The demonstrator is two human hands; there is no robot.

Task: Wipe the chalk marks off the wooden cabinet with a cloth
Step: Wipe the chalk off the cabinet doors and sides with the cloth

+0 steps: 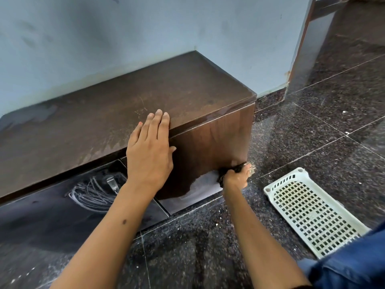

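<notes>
wiping is under way on the right-hand door of the wooden cabinet (210,147), low down near its outer corner. my right hand (236,177) is balled tight round a dark cloth (235,167), fingers curled over it, and the wad is pressed against the door face close to the floor. my left hand (149,151) lies flat and spread over the front edge of the cabinet top, fingers straight, holding nothing, only bracing.

just left of the cloth, along the bottom of that same door, a pale smear (200,186) shows; i judge it to be chalk residue or a damp streak, and i cannot tell which. the rest of that door looks brown and clean. on the darker door to the left, beside its metal handle (112,183), a tangle of white chalk scribble (91,192) stands untouched, partly hidden behind my left forearm.

so i judge the job to be partway done. the next move, as i see it, calls for dragging the cloth leftward through the pale patch with firm pressure, then shifting over to the scribble, working round the handle.

a white perforated plastic tray (308,213) lies on the speckled dark floor (208,247) to the right, apart from the cabinet.
</notes>
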